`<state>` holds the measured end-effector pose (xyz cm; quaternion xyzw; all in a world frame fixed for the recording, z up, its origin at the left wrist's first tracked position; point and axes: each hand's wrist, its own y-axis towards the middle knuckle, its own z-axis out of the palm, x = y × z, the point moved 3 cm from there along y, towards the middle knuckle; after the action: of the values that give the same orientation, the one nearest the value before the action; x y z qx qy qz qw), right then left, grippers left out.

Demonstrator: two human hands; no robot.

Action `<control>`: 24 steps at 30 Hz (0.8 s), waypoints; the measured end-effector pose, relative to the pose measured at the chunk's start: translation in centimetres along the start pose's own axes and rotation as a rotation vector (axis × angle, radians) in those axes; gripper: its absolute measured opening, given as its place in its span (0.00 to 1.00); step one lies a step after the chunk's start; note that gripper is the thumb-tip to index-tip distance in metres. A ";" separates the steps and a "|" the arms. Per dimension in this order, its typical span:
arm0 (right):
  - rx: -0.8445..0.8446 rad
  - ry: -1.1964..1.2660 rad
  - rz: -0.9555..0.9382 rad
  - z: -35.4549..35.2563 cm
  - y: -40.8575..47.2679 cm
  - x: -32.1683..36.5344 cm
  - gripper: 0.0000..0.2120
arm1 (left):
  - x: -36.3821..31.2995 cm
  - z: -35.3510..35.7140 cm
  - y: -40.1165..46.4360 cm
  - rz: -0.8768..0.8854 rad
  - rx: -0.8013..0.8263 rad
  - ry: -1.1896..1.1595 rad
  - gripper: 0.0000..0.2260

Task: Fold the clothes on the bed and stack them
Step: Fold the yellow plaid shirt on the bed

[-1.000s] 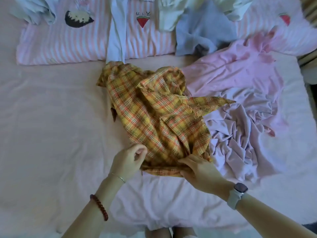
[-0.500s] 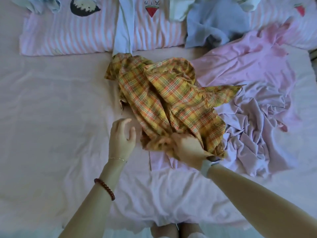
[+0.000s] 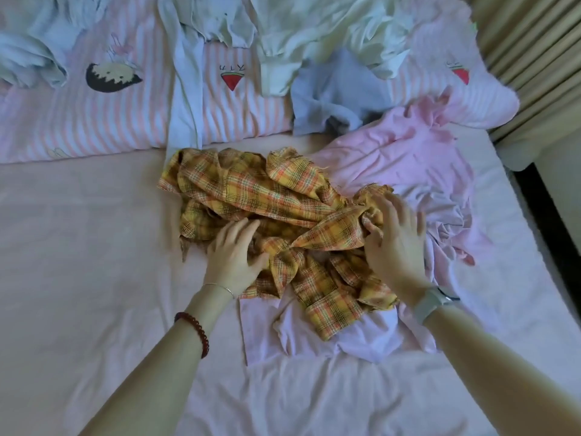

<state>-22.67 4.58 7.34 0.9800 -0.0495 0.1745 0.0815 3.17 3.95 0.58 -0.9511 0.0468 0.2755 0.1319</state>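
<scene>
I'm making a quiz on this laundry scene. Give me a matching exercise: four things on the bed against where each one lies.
Things:
1. yellow plaid garment
2. lilac garment
3. pink garment
4. watermelon print

Places:
A. on the striped pillow
B. under both hands
C. at the near edge, partly beneath the plaid
D. far right, beside the plaid

Pairs: 1-B, 2-C, 3-D, 4-A. The left hand and right hand are both on the plaid.

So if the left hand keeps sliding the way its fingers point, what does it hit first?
The left hand points up and right across the plaid shirt, so it would likely run into that shirt's bunched folds first. Beyond lies the pink garment, though depth is hard to judge.
</scene>
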 end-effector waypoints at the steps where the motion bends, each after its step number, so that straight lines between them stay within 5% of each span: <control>1: 0.047 -0.015 -0.156 0.8 -0.4 1.5 0.24 | 0.5 0.5 0.4 -0.006 0.073 0.093 0.29; 4: 0.239 -0.025 -0.482 4.0 -1.6 5.5 0.22 | 2.1 1.1 1.0 -0.018 0.170 0.197 0.20; 7: 0.416 -0.075 -0.574 6.8 -2.1 7.1 0.25 | 1.9 -0.5 0.4 -0.062 0.067 -0.057 0.11; 11: 0.522 0.118 -0.510 6.1 -2.1 7.9 0.29 | -0.1 -3.1 -1.5 -0.061 -0.053 -0.307 0.13; 15: 0.536 0.414 -0.356 2.3 -2.2 8.2 0.22 | -3.2 -5.3 -4.2 0.008 -0.082 -0.490 0.12; 21: 0.661 0.689 -0.196 -4.9 -3.2 6.1 0.11 | -8.0 -7.7 -8.7 0.013 0.184 -0.683 0.14; 24: 0.414 0.571 -0.022 -5.9 -2.4 1.6 0.15 | -7.8 -7.8 -8.2 -0.037 0.041 -0.660 0.10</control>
<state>-22.84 7.86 13.03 0.8879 0.0221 0.4471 -0.1064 1.89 9.82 12.94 -0.8083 -0.0100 0.5654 0.1640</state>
